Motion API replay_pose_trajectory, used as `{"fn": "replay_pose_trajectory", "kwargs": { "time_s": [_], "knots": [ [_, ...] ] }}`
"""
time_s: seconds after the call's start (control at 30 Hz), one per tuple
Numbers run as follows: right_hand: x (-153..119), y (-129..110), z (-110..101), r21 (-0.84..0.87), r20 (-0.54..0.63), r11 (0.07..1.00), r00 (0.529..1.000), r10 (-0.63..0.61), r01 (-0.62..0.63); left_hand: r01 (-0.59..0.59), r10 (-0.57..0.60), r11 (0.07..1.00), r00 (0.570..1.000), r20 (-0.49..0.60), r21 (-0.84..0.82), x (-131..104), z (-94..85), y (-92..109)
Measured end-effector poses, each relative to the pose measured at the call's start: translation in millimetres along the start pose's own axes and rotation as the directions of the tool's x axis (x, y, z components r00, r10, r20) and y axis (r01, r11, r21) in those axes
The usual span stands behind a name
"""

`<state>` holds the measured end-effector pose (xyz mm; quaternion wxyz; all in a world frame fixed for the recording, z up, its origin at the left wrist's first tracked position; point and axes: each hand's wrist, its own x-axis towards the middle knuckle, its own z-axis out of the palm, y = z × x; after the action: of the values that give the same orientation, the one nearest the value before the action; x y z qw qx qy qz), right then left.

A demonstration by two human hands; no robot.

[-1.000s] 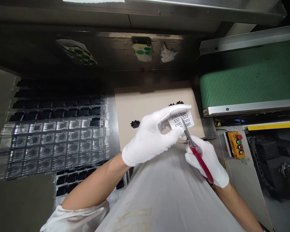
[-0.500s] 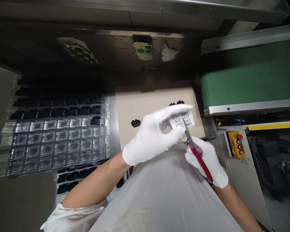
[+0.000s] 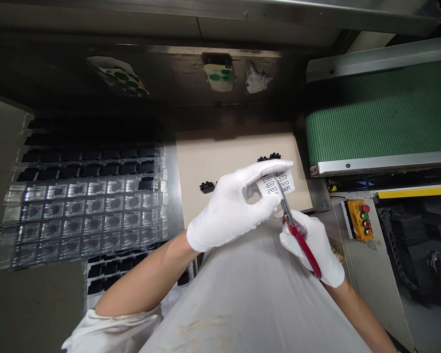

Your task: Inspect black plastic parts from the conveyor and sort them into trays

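Note:
Both hands wear white gloves. My left hand (image 3: 238,203) pinches a small white sheet of printed labels (image 3: 269,185), marked with black characters, between thumb and fingers. In my right hand (image 3: 314,242) is a pair of red-handled scissors (image 3: 302,245), their metal blades pointing up and left onto the sheet. The blades lie along a line between two printed columns. Small black parts (image 3: 269,157) sit on the beige board just beyond my left fingertips. One more black part (image 3: 207,187) lies left of my left hand.
A beige board (image 3: 220,147) covers the work surface. Clear plastic trays (image 3: 77,208), partly filled with black pieces, spread at the left. A green conveyor belt (image 3: 382,113) runs at the right, above a yellow button box (image 3: 360,220). Green-dotted sticker sheets (image 3: 219,78) and crumpled white paper (image 3: 257,80) are at the back.
My right hand and the scissors have shifted slightly up and left, with the handles a little closer to the sheet. My left hand and the label sheet stay nearly in place.

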<state>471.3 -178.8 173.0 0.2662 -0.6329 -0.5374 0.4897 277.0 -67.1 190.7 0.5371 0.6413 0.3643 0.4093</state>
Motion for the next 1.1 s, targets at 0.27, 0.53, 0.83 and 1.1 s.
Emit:
{"fn": "replay_pose_trajectory", "kwargs": {
  "time_s": [0.27,0.53,0.83,1.1],
  "knots": [
    [1.5,-1.8,-0.7,0.009,0.02,1.0,1.0,0.01,-0.01,0.02,-0.02,1.0,1.0,0.015,0.0,1.3,-1.6,1.3],
    [2.1,-2.7,0.9,0.153,0.074,0.983,0.993,0.094,-0.104,0.049,-0.047,0.998,0.997,0.058,-0.034,4.3,-3.5,2.4],
    [6.4,-5.8,-3.5,-0.001,0.027,1.0,1.0,0.011,-0.011,0.106,-0.098,0.99,0.992,0.078,-0.096,4.1,-4.4,2.0],
    [6.7,-4.8,-2.0,0.0,0.037,0.995,0.994,0.102,-0.102,0.148,-0.14,0.98,0.988,0.071,-0.131,4.8,-5.0,-1.1]
  ]
}}
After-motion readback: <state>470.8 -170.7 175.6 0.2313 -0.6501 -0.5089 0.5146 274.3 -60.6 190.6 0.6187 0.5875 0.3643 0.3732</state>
